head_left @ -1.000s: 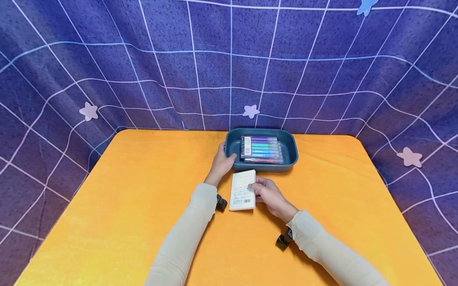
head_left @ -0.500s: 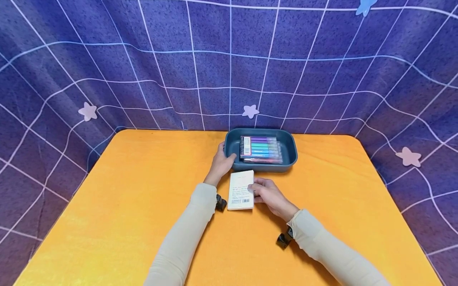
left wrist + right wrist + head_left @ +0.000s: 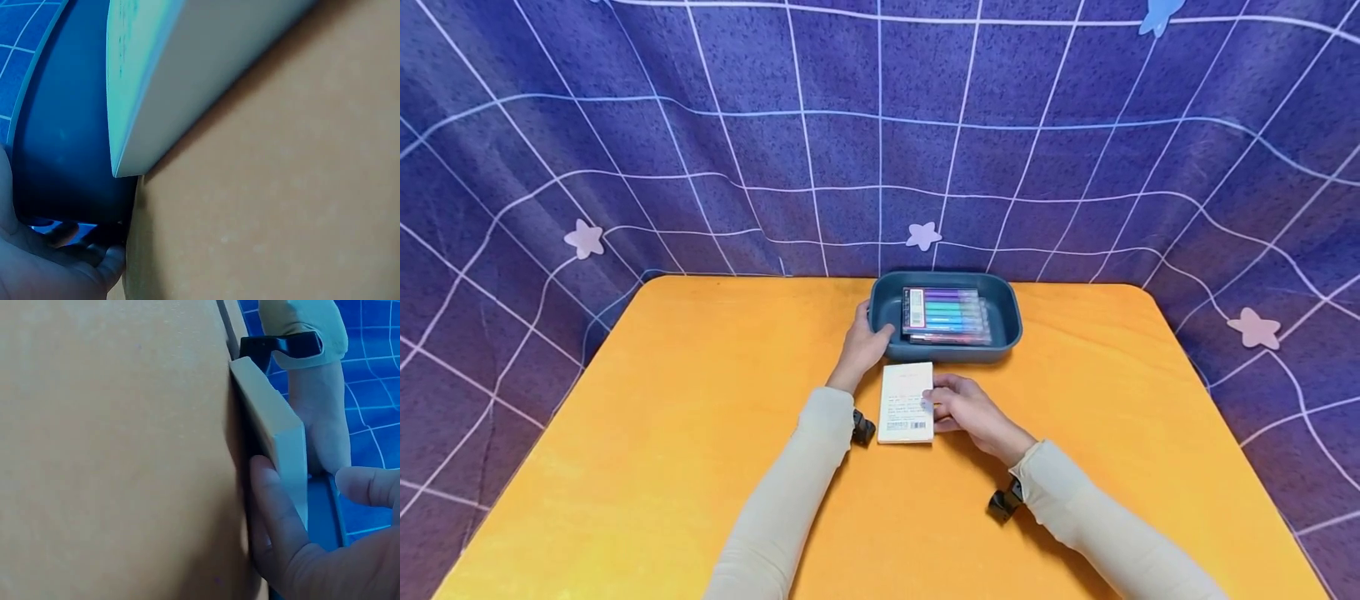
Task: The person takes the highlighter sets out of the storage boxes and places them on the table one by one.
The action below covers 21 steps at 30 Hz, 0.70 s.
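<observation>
Orange table (image 3: 662,433), blue gridded backdrop (image 3: 775,142)

An orange table (image 3: 647,433) fills the lower half of the head view, its corners rounded. Behind it from nine to three o'clock hangs a dark blue cloth (image 3: 775,142) crossed by pale grid lines, with pale stars (image 3: 922,235) sewn on at nine, twelve and three o'clock.

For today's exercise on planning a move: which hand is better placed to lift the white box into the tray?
Probably the right hand: its fingers and thumb already pinch the white box at its right edge. The left hand rests on the tray, gripping its left rim, so it looks better placed to steady it.
</observation>
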Motion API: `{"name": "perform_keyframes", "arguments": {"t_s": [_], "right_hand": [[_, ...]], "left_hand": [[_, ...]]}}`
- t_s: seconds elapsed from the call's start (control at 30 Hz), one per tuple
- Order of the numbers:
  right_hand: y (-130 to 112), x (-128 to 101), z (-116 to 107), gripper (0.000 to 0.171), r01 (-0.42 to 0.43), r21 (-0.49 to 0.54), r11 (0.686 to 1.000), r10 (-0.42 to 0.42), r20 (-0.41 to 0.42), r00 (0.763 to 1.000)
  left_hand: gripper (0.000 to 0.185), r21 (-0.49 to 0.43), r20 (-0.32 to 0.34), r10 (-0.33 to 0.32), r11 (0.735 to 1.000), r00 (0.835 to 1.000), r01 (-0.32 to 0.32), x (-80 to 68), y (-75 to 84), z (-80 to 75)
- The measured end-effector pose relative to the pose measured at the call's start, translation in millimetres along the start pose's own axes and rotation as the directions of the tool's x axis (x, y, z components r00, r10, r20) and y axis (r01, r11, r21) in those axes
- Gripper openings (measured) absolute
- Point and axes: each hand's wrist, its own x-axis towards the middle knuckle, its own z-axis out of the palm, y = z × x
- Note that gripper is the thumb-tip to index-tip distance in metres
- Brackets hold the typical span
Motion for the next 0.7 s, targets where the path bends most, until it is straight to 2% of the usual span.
{"name": "perform_keyframes", "arguments": {"t_s": [0.5,0.7], "right_hand": [[-8.9,-8.0,-3.2,0.056,-0.026,-0.045,0.999,0.026,-0.01,1.0],[-7.7,-9.3,-4.9,0.055,-0.013,-0.112,0.994,0.013,-0.003,1.0]], "left_hand": [[0.065,-0.008,0.012,0.003,1.0,1.0,-0.003,-1.4,0.7,-1.3],[0.066,-0.002,0.005,0.011,1.0,1.0,-0.011,-1.1,0.8,-1.2]]}}
